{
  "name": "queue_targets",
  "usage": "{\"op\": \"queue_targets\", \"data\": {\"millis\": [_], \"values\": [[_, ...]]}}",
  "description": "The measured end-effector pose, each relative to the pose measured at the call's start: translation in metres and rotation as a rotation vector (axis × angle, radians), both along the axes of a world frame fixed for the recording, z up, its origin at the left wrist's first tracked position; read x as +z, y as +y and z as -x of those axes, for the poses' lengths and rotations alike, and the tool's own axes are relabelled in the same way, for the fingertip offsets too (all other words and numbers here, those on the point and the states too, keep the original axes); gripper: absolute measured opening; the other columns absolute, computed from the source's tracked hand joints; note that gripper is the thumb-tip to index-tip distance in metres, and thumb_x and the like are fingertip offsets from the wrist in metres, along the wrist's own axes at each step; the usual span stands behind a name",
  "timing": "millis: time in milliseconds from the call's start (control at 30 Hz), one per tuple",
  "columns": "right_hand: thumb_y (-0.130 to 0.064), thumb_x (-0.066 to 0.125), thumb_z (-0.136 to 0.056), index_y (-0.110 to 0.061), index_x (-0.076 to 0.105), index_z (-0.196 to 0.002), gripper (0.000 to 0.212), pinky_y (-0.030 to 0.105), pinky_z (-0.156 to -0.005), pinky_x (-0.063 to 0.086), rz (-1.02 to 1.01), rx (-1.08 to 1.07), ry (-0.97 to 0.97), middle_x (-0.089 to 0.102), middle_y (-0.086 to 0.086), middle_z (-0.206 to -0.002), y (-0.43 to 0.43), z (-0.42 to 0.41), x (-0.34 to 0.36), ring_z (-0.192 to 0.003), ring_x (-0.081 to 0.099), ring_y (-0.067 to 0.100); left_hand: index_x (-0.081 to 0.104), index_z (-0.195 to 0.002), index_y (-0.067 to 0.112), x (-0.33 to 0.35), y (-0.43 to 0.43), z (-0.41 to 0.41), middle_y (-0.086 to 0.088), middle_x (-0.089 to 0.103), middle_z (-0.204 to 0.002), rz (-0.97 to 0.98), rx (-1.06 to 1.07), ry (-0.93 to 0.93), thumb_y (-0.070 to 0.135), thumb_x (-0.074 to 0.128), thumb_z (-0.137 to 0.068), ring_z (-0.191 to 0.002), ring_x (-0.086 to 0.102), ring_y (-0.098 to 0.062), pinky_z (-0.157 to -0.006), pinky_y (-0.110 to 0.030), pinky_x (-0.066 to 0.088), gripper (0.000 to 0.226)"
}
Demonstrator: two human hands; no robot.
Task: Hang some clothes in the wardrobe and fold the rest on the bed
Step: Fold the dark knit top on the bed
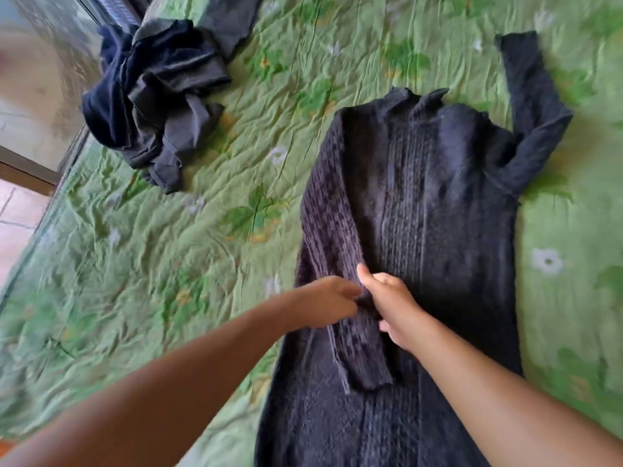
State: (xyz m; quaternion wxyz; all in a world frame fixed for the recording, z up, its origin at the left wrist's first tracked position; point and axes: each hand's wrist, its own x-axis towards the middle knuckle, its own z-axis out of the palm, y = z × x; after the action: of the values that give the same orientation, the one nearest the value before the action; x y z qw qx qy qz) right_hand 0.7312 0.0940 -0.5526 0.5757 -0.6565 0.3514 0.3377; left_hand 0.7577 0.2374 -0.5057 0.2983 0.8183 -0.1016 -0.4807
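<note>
I see the sweater point(438, 203), a dark knit, spread flat on the bed point(168, 264). It lies right of the middle, collar far and hem near, and runs out of the bottom edge of my view. One sleeve point(333, 230) is folded in over the sweater's left side and lies along the body, cuff toward me. The far sleeve point(532, 96) bends away at the shoulder and points up toward the far right.

Both hands meet at the folded sleeve, about halfway down it. The right hand point(392, 305) has its grip closed on the sleeve, with the thumb up on the far side and the fingers curled round the near side. The left hand point(332, 301) comes in from the left and its fingertips reach the sleeve's edge. It is smeared by motion, so I cannot tell whether its grip is closed on the knit or only touching it.

A pile point(151, 96) of dark clothes sits crumpled at the far left of the bed, well apart from the sweater. Tiled floor point(20, 210) shows past the bed's left edge.
</note>
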Motion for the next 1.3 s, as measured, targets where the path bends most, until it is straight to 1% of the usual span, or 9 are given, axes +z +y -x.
{"op": "queue_targets", "data": {"millis": [133,267,433,600,733,767,867,1000,1300], "values": [[-0.024,0.073,-0.089,-0.014,0.069,-0.097,0.014,0.04,-0.082,0.056,0.079,0.147,-0.032,0.074,0.002,-0.1,-0.002,0.029,-0.003,-0.089,0.068,0.022,0.06,-0.122,0.024,-0.033,0.032,0.05,-0.004,0.057,-0.116,-0.13,0.495,-0.316,0.014,0.063,-0.088,-0.099,0.061,-0.023,-0.083,-0.027,0.046,0.036],[-0.012,0.066,-0.091,-0.014,0.067,-0.095,0.005,0.029,-0.075,0.05,0.097,0.155,-0.039,0.073,0.003,-0.098,-0.002,0.068,-0.003,-0.092,0.067,0.02,0.047,-0.137,0.015,-0.037,0.03,0.089,-0.004,0.062,-0.108,0.096,0.941,0.096,0.019,0.07,-0.093,-0.09,0.067,-0.02,-0.078,-0.041,0.061,0.05],[-0.006,0.064,-0.093,-0.016,0.067,-0.115,0.025,0.048,-0.095,0.056,-0.087,-0.085,0.094,0.076,0.005,-0.106,0.004,0.137,-0.005,-0.1,0.071,0.027,0.057,-0.118,0.019,-0.021,0.015,0.1,-0.002,0.061,-0.106,0.259,1.042,0.264,0.02,0.074,-0.091,-0.093,0.063,-0.018,-0.08,-0.04,0.055,0.031],[-0.017,0.065,-0.097,-0.025,0.057,-0.136,0.041,0.044,-0.104,0.051,-0.057,-0.014,0.083,0.066,-0.002,-0.132,0.01,0.186,-0.002,-0.116,0.065,0.021,0.058,-0.112,0.005,-0.029,0.015,0.12,-0.001,0.046,-0.069,0.148,0.97,0.159,-0.001,0.062,-0.094,-0.051,0.054,-0.01,-0.057,-0.03,0.055,0.019],[-0.033,0.06,-0.098,-0.023,0.06,-0.1,0.011,0.041,-0.072,0.059,0.19,0.402,0.039,0.069,0.0,-0.097,-0.001,0.189,0.001,-0.088,0.068,0.023,0.058,-0.111,0.011,-0.039,0.029,0.124,-0.001,0.059,-0.068,-0.086,0.674,-0.004,0.011,0.061,-0.094,-0.066,0.068,-0.029,-0.063,-0.042,0.057,0.018],[-0.045,0.058,-0.096,-0.021,0.058,-0.09,0.025,0.038,-0.064,0.054,0.306,0.571,-0.008,0.067,-0.001,-0.084,-0.006,0.184,0.003,-0.08,0.066,0.024,0.058,-0.11,0.018,-0.039,0.034,0.12,0.001,0.064,-0.072,-0.111,0.616,-0.069,0.018,0.061,-0.094,-0.066,0.069,-0.025,-0.059,-0.039,0.056,0.016],[-0.065,0.049,-0.092,-0.022,0.053,-0.079,0.045,0.034,-0.055,0.045,0.596,0.726,-0.157,0.062,-0.003,-0.07,-0.023,0.148,0.007,-0.068,0.062,0.024,0.056,-0.118,0.025,-0.039,0.043,0.094,0.004,0.068,-0.086,-0.041,0.583,-0.238,0.027,0.058,-0.096,-0.056,0.059,-0.006,-0.046,-0.026,0.049,0.021],[-0.051,0.057,-0.097,-0.024,0.061,-0.112,0.032,0.034,-0.075,0.046,0.485,0.455,-0.309,0.061,-0.01,-0.082,-0.039,0.045,0.005,-0.086,0.062,0.02,0.051,-0.128,0.027,-0.041,0.034,0.025,0.005,0.062,-0.099,0.145,0.726,-0.312,0.016,0.061,-0.095,-0.055,0.055,0.007,-0.045,-0.015,0.044,0.037],[-0.044,0.067,-0.089,-0.027,0.043,-0.137,0.056,0.031,-0.079,0.044,0.477,0.164,-0.526,0.06,0.005,-0.117,-0.044,-0.159,-0.012,-0.098,0.06,0.025,0.061,-0.127,0.031,-0.061,-0.003,-0.104,-0.002,0.061,-0.088,0.293,1.009,-0.118,0.013,0.063,-0.091,-0.063,0.051,-0.017,-0.06,-0.026,0.041,0.041]]}}
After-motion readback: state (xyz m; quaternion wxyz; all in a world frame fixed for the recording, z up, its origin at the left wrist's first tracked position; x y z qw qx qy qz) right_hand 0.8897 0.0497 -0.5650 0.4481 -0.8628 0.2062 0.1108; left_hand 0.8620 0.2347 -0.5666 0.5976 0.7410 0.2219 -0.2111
